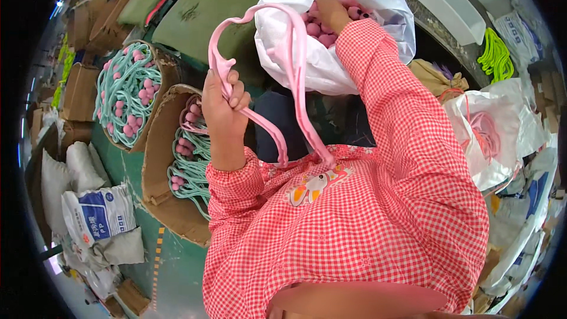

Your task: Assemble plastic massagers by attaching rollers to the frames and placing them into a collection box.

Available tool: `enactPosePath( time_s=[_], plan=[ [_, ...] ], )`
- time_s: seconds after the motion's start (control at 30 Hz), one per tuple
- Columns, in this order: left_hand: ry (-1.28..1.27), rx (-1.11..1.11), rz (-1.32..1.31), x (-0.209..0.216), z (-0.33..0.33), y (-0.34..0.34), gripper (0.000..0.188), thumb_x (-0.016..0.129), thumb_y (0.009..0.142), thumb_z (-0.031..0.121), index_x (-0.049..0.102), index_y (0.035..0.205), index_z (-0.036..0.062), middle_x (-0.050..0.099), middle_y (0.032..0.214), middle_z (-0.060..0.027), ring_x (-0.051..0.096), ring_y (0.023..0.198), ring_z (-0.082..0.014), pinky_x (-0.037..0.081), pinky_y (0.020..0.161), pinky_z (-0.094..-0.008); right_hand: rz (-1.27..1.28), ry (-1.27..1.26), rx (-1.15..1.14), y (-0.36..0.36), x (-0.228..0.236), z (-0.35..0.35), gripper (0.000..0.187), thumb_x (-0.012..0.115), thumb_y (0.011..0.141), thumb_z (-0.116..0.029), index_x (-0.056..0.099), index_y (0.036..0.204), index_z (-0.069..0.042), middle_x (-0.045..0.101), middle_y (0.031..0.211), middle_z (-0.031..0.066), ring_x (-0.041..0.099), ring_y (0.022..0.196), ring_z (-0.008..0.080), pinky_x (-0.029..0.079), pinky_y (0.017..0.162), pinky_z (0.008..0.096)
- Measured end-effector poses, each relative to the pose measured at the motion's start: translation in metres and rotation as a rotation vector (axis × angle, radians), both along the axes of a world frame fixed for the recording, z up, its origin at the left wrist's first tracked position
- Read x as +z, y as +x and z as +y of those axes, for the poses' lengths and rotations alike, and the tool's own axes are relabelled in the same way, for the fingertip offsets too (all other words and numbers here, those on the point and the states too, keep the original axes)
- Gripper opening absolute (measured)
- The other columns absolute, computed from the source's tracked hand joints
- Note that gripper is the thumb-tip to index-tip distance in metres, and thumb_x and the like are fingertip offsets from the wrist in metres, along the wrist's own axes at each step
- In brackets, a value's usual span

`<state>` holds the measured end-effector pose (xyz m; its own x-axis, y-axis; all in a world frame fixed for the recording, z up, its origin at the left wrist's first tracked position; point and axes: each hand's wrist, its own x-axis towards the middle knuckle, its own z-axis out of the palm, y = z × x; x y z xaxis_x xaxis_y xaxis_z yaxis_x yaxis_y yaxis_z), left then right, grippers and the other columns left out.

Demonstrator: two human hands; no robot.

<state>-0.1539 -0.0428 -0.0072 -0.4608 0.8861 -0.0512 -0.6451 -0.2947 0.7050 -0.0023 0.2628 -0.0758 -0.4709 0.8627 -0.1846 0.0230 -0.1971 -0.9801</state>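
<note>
My left hand [225,109] is closed around a soft pink cord [300,103]. The cord rises in a loop above the hand, and its two ends hang down in front of my red checked smock. My right hand [332,14] reaches into a white woven bag [277,59] holding many pink balls [326,39], some showing dark holes. Its fingers are hidden among the balls, so their grip does not show.
Two cardboard boxes on the left hold mint-green cords [121,103] with pink balls. A green cushion [212,18] lies behind. At right are a white plastic bin [447,6], a bright yellow-green rope bundle [495,58] and a white bag [508,112] with pink cord.
</note>
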Motion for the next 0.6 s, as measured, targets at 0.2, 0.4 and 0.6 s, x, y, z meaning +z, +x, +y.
enactPosePath(
  time_s=[0.2, 0.4, 0.6],
  plan=[
    [0.018, -0.004, 0.077, 0.006, 0.001, 0.009, 0.027, 0.040, 0.103, 0.032, 0.050, 0.110, 0.0083, 0.054, 0.084, -0.0004, 0.035, 0.049, -0.0038, 0.028, 0.043, -0.0194, -0.490, 0.483, -0.112, 0.030, 0.030, -0.016, 0.039, 0.064, 0.089, -0.027, 0.058, 0.113, 0.003, 0.068, 0.102, 0.0172, 0.067, 0.086, 0.0252, 0.053, 0.072, 0.0388],
    [0.023, -0.016, 0.151, 0.032, 0.006, 0.041, 0.016, 0.051, 0.099, 0.019, 0.048, 0.109, 0.0064, 0.051, 0.081, -0.0009, 0.036, 0.048, -0.0033, 0.027, 0.042, -0.0184, 0.589, -0.264, 0.137, 0.089, 0.079, -0.105, 0.042, 0.050, 0.099, -0.036, 0.056, 0.121, -0.001, 0.067, 0.103, 0.0139, 0.058, 0.070, 0.0117, 0.046, 0.056, 0.0212],
    [0.027, 0.072, 0.418, 0.045, 0.021, 0.093, 0.036, 0.068, 0.083, -0.001, 0.044, 0.109, 0.0038, 0.060, 0.087, -0.0054, 0.049, 0.056, -0.0050, 0.038, 0.046, -0.0189, 0.600, -0.207, 0.308, 0.098, 0.109, -0.166, 0.044, 0.050, 0.098, -0.042, 0.057, 0.118, -0.004, 0.066, 0.110, 0.0128, 0.057, 0.078, 0.0099, 0.040, 0.055, 0.0191]
  ],
)
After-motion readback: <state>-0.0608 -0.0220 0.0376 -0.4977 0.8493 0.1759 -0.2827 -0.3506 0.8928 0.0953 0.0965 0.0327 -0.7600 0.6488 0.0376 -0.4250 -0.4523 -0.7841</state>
